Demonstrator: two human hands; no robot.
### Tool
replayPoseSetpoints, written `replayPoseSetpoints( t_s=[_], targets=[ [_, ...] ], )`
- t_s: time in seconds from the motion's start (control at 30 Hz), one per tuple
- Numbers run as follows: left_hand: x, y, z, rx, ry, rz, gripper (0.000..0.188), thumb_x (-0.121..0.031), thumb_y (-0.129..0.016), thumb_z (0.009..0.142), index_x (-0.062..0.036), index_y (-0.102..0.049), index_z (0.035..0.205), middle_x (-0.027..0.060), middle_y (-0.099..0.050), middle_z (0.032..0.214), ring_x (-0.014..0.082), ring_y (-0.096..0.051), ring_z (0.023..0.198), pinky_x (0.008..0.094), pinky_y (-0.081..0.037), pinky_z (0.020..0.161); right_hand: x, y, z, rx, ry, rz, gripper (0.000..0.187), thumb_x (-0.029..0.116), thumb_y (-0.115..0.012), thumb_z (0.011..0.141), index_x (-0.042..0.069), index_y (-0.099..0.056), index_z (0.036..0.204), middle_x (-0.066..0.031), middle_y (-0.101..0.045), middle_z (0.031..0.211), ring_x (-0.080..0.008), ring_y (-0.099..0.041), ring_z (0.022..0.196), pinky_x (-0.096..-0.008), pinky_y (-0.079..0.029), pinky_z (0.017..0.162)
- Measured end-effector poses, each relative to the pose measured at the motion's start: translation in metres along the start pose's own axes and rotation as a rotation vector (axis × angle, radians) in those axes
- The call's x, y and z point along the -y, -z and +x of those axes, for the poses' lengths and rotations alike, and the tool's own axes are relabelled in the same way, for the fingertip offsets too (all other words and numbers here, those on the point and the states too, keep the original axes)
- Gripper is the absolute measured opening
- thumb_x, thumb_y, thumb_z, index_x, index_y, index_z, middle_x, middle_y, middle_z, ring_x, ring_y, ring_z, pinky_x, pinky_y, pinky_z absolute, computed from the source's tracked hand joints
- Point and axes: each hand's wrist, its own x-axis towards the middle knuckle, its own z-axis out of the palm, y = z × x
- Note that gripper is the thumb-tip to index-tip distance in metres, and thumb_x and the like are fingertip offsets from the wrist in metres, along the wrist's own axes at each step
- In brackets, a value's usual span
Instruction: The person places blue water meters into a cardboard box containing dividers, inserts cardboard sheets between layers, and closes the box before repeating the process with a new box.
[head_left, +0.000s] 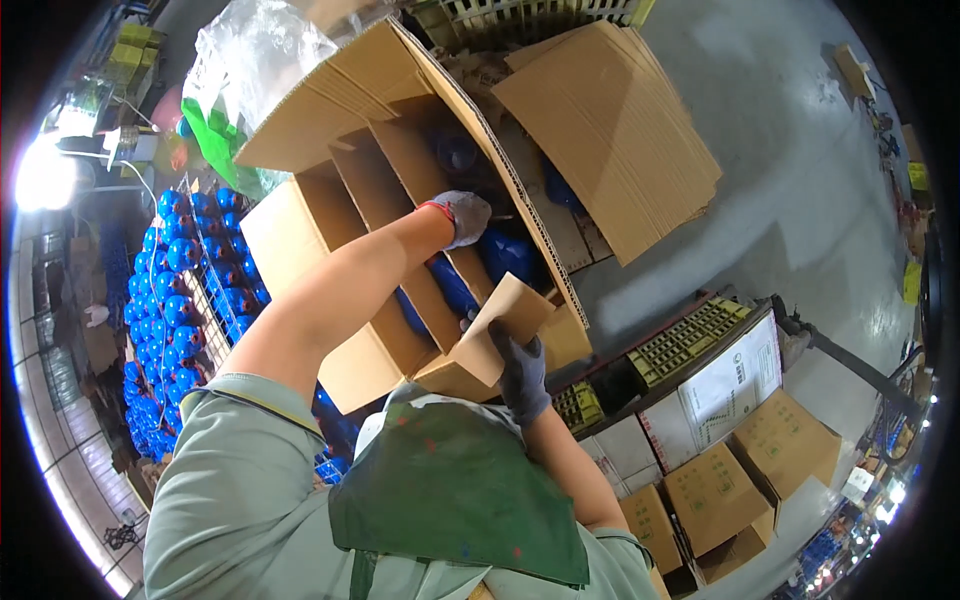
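Note:
A large open cardboard box (345,368) stands before me, split into lanes by upright cardboard dividers (385,185). Shiny blue rounded pieces (508,252) lie inside, partly hidden by the dividers. My left hand (466,217), in a grey glove with a red cuff, reaches down into the box just above a blue piece. Its fingers are curled, and whatever they hold is hidden below. At the box's near right corner, my right hand (524,378), in a dark grey glove, grips a bent cardboard piece (503,328) by its edge.
A stack of flat cardboard sheets (615,130) lies right of the box. Clear plastic (255,50) rests behind its left flap. Many blue rounded pieces (180,290) fill a rack at left. Yellow crates (690,340) and cartons (715,495) stand at lower right.

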Motion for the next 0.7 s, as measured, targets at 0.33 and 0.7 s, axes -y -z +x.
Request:
replayPoseSetpoints(
  t_s=[0.33, 0.7],
  targets=[
    [-0.05, -0.035, 0.043, -0.093, -0.196, 0.211, 0.032, -0.021, -0.056, 0.092, -0.0058, -0.069, 0.117, 0.01, -0.065, 0.121, 0.0254, -0.06, 0.115, 0.0358, -0.048, 0.098, 0.004, -0.007, -0.001, -0.024, -0.001, -0.053, 0.033, 0.012, -0.066, 0.096, -0.002, -0.057, 0.124, -0.0147, -0.07, 0.115, -0.0247, -0.069, 0.105, -0.0345, -0.053, 0.09],
    [-0.045, -0.039, 0.038, -0.238, -0.07, 0.044, 0.04, -0.022, -0.051, 0.09, -0.0096, -0.055, 0.128, 0.0119, -0.067, 0.097, 0.0279, -0.064, 0.098, 0.0399, -0.05, 0.088, 0.0, 0.003, 0.0, 0.106, -0.031, 0.238, 0.043, 0.016, -0.065, 0.097, -0.002, -0.051, 0.133, -0.0184, -0.064, 0.123, -0.0341, -0.063, 0.118, -0.0448, -0.053, 0.099]
  ],
)
